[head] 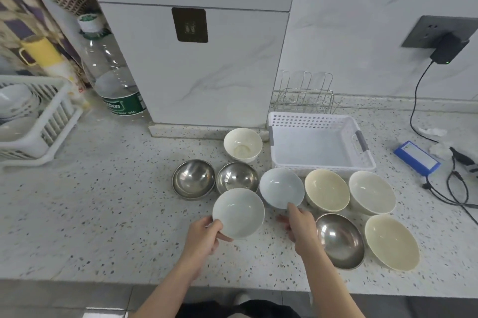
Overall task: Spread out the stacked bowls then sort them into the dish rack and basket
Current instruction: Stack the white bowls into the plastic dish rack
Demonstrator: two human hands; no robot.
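Head view, surface: speckled counter (pixel 103 214) set against a white marble-look wall.
Left hand (pixel 204 236): grip closed on the near-left rim of a pale blue bowl (pixel 239 213), thumb over the rim, fingers curled beneath; the bowl sits tilted at the front of the group.
Right hand (pixel 301 227): grip pinches the near rim of a second pale blue bowl (pixel 282 188), thumb on the inside, fingers under; this bowl is tilted and sits just in front of the basket.
Steel bowls: two side by side, left steel bowl (pixel 194 179) and middle steel bowl (pixel 237 178), behind the left-hand bowl; a third steel bowl (pixel 340 240) lies just right of the right wrist.
Cream bowls: one cream bowl (pixel 326 189) right of the right-hand bowl; a larger cream bowl (pixel 391 242) at front right.
White bowls: a deep white bowl (pixel 242 144) at the back, left of the basket; another white bowl (pixel 372 192) beside the cream one.
Basket (pixel 320 121): white, perforated, grey handles, nothing in it, behind the bowl row.
Wire rack (pixel 306 94): against the wall behind the basket, no bowls in it.
Far left: white plastic dish rack (pixel 51 116) holding white dishes; clear water bottle (pixel 113 77) next to it.
Far right: black charger (pixel 448 50) plugged into a wall socket, its cable running down to a blue battery pack (pixel 416 158).
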